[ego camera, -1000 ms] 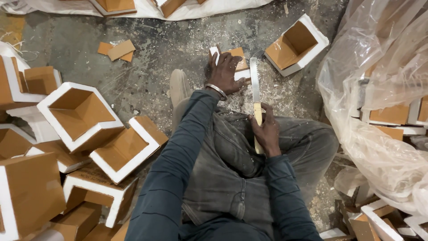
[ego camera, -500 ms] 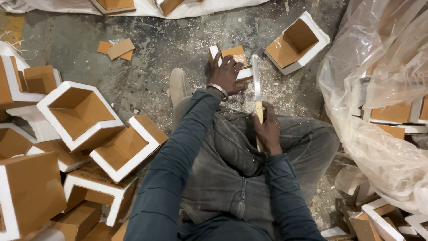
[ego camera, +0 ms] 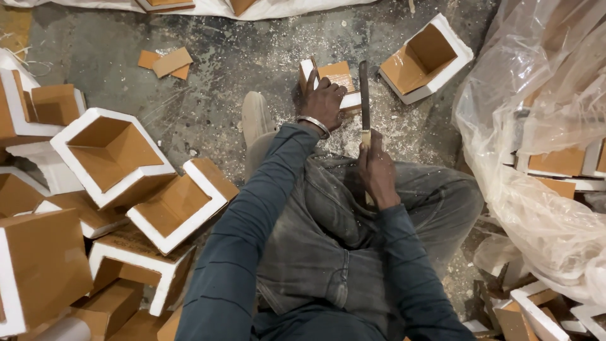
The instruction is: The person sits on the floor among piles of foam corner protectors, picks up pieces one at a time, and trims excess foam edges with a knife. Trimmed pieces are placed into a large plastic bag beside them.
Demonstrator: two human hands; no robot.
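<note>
I sit on a dusty concrete floor. My left hand presses on a small white foam corner block faced with brown cardboard, just beyond my knee. My right hand grips the pale handle of a long knife. Its dark blade points away from me and stands right beside the block's right edge. A metal bracelet sits on my left wrist.
Several foam-and-cardboard corner pieces are heaped at my left. Another corner piece lies at the upper right. A clear plastic sheet covers more pieces on the right. Cardboard scraps lie at the upper left. White crumbs litter the floor.
My left hand has drawn the small block a little closer and settled on it. The knife has stayed nearly in place beside the block.
</note>
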